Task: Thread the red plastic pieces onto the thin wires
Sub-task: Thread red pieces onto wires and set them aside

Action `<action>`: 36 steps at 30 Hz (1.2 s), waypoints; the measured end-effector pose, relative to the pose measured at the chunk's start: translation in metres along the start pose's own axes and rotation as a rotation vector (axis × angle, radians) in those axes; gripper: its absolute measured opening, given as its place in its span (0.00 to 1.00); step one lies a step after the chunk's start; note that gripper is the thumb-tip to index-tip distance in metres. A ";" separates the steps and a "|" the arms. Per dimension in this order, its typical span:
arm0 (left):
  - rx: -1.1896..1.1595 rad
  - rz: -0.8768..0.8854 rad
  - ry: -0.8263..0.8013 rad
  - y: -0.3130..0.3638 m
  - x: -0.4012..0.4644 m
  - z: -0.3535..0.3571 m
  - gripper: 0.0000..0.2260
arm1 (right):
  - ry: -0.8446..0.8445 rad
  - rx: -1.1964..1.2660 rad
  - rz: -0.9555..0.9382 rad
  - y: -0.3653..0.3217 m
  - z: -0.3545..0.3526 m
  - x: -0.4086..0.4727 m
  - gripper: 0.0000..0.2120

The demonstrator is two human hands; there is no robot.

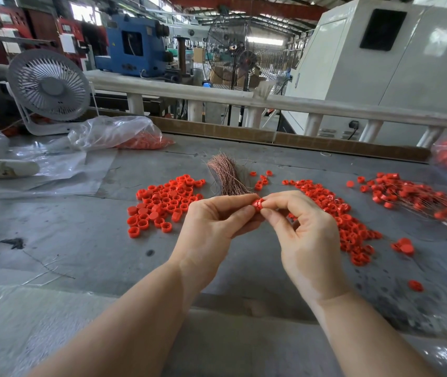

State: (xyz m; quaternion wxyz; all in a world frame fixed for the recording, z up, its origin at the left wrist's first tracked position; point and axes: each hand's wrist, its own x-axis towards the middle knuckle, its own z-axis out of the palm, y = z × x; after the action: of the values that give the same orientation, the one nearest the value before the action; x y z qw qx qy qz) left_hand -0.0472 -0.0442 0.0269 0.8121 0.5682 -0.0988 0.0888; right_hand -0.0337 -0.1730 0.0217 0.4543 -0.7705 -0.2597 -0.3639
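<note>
- The left hand [211,221] and right hand [301,227] both pinch one small round red plastic ring [258,204] between their fingertips, just in front of the bunch of thin coppery wires [229,174].
- The ring's hole points sideways.
- The wires lie flat on the grey table [80,227], pointing away, fanned out.
- Smooth red rings lie in piles left [162,202] and right [336,213] of the wires.

Daylit factory hall [244,12], white railing [216,97], blue machine [135,47], standing fan [240,57].
</note>
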 end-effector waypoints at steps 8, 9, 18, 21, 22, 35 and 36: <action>-0.015 0.037 0.007 0.000 0.000 0.000 0.11 | -0.014 0.018 -0.024 0.000 0.000 0.001 0.03; -0.003 0.043 0.008 0.000 0.000 0.000 0.10 | -0.015 0.014 -0.027 0.000 0.000 0.001 0.03; 0.048 0.056 0.013 0.001 -0.001 0.000 0.10 | -0.031 -0.041 -0.020 0.001 0.001 0.000 0.02; -0.030 0.000 0.017 0.000 0.000 0.000 0.09 | -0.022 0.009 0.031 0.000 0.001 0.000 0.02; -0.052 -0.015 0.014 0.000 0.001 0.000 0.09 | -0.015 0.014 0.041 0.000 0.001 0.001 0.02; 0.014 0.000 0.011 0.000 -0.002 -0.002 0.08 | -0.060 -0.017 -0.017 0.000 -0.002 0.000 0.02; 0.018 0.001 0.009 0.000 -0.002 -0.002 0.08 | -0.068 -0.019 -0.022 0.000 -0.002 0.001 0.02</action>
State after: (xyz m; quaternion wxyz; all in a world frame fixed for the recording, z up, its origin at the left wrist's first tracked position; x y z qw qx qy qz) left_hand -0.0489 -0.0424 0.0258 0.8074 0.5749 -0.0946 0.0928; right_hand -0.0340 -0.1748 0.0231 0.4338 -0.7837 -0.2801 -0.3452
